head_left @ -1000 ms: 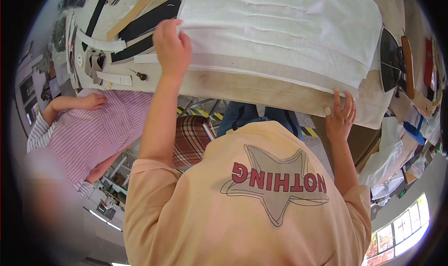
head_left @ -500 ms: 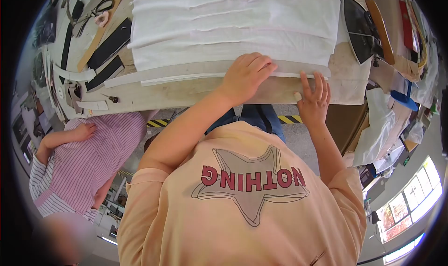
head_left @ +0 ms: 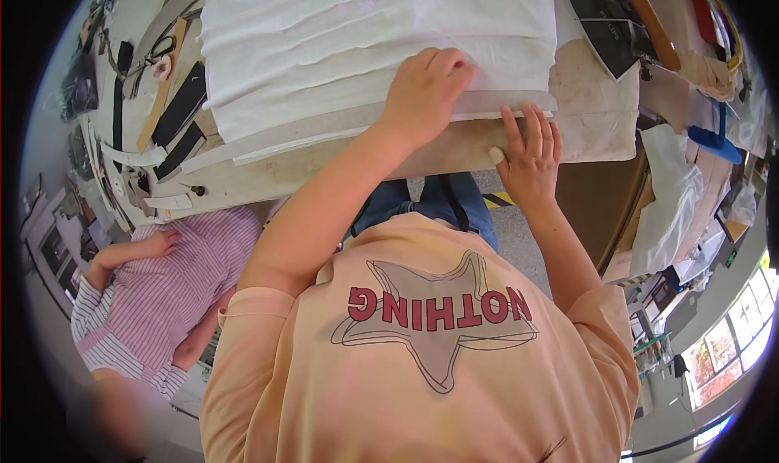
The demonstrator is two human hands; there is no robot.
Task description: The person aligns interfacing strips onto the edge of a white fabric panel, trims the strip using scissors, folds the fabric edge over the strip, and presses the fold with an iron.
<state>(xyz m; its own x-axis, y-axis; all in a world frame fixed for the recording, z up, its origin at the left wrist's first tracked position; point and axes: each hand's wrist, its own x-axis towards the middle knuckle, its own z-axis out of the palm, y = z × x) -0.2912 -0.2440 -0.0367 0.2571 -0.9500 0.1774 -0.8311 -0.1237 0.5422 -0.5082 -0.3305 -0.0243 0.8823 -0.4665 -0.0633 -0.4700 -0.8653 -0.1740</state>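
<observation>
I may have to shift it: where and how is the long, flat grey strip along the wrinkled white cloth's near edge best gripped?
Probably pinch the flat grey strip across its left end, coming from the left: that narrow end juts past the white cloth, away from the left hand and right hand.

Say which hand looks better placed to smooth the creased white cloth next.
Left, probably: the left hand is farther in, over the white cloth, while the right hand is by the table's near edge, its fingertips at the grey strip.
</observation>
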